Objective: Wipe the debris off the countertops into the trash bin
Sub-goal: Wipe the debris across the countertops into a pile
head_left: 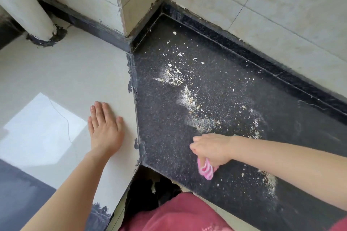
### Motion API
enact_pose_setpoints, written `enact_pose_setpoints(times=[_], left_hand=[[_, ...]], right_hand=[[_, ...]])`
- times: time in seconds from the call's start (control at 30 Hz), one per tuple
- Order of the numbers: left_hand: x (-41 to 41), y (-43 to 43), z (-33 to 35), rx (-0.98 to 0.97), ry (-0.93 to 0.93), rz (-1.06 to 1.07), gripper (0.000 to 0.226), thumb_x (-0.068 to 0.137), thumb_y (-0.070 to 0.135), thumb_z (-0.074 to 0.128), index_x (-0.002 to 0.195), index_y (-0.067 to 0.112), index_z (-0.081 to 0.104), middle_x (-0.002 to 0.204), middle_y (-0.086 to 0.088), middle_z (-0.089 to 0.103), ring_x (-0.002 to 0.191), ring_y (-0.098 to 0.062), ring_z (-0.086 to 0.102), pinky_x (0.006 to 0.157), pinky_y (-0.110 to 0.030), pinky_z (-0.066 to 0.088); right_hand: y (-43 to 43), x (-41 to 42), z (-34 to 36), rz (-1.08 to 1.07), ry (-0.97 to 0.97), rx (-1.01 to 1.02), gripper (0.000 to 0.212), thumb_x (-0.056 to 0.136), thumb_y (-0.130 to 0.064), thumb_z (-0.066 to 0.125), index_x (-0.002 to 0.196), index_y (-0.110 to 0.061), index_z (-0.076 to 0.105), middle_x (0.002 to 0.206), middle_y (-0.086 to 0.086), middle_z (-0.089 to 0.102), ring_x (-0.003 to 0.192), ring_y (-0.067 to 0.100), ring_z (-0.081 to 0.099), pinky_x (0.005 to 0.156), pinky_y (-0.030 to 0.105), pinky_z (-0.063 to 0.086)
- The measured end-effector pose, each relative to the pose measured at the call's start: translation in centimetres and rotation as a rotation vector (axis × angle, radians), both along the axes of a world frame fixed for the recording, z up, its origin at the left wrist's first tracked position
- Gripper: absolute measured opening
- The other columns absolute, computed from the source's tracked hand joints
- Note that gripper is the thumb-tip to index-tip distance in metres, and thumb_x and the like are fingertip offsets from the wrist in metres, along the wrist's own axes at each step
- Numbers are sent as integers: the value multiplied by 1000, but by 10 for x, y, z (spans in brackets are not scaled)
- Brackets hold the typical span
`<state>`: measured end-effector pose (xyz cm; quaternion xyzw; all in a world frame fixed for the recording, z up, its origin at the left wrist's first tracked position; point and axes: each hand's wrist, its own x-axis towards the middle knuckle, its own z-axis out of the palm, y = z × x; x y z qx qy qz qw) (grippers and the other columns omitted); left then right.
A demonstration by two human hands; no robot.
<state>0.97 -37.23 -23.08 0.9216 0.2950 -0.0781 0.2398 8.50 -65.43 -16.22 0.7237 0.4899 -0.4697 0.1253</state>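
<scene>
Right hand [212,149]: knuckles up, fingers curled round a pink cloth [206,171]. The cloth is bunched and sticks out from under the hand at its 6 o'clock. Cloth and hand are down on the black speckled countertop [165,148], near its front edge.

Debris [189,97]: pale crumbs and dust on the black top.
- The near end of the trail is just beside the right hand at its 12 o'clock.
- The trail runs away toward 11 o'clock, up to the inner wall corner, with bigger flakes at the far end.
- Loose specks are scattered at the hand's 1 o'clock.
- A second dusty patch [270,180] lies at the hand's 4 o'clock, against the forearm's lower edge.

Left hand [105,127]: palm down and flat, fingers straight and slightly apart, holding nothing. It rests on the white countertop [65,73] at the right hand's 9 o'clock, well apart from it, near the seam where the white top meets the black.

Further out:
- A bright window reflection lies on the white top at the left hand's 9 o'clock.
- A black upstand strip [244,50] runs along the back of the black top, with pale wall tiles [281,15] above it.
- A white pipe [28,5] stands at the frame's 10 o'clock, with dark sealant round its base.
- A red garment [178,214] is at the frame's 6 o'clock.
- A dark shape [142,189] sits below the counter corner; I cannot tell what it is.
</scene>
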Motion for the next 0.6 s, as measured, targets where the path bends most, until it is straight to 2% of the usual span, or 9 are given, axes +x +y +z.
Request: enact_pose_setpoints(times=[0.07,0.13,0.2,0.27,0.37,0.5,0.6], left_hand=[[9,-6,1,-24,-75,53,60,97,23,31,149,4,8,159,-15,0,147,-28,-6,119,-42,-3],[26,-11,3,-40,-125,66,59,97,20,31,149,2,9,158,-16,5,147,-29,-3,119,-42,-1],[47,-16,3,-41,-148,48,60,98,23,30,150,3,7,159,-14,4,147,-26,-3,119,-40,-2],[75,-14,1,-22,-176,38,61,99,27,28,150,4,5,160,-12,3,147,-25,-4,119,-40,-2],[111,-6,-7,13,-180,40,60,100,29,25,151,4,5,160,-11,4,147,-24,-3,120,-40,-3],[132,-1,-14,91,-207,74,55,100,28,23,149,4,15,158,-11,16,147,-26,7,120,-40,6],[136,-3,-19,121,-208,80,51,100,25,24,146,5,21,156,-11,20,146,-26,11,120,-39,9]], right_hand=[[-1,21,7,-189,22,37,10,69,-16,76,66,-25,71,74,7,61,75,15,44,72,41,52],[15,48,19,-409,16,168,11,75,-13,70,76,-21,77,86,16,64,79,26,53,74,38,51],[42,78,28,-517,-62,319,16,79,-7,64,84,-14,77,94,16,63,90,30,53,79,42,49],[72,113,30,-600,-138,432,24,82,-2,58,87,-16,77,97,9,60,96,25,49,85,46,46],[114,159,24,-704,-232,551,31,84,3,51,78,-19,72,102,7,58,102,23,45,90,47,42],[168,201,5,-749,-288,677,34,77,1,60,94,-21,78,99,9,66,94,28,55,81,41,48],[198,220,-28,-658,-300,606,32,78,-8,64,103,-25,75,102,6,63,92,28,58,81,39,48]])
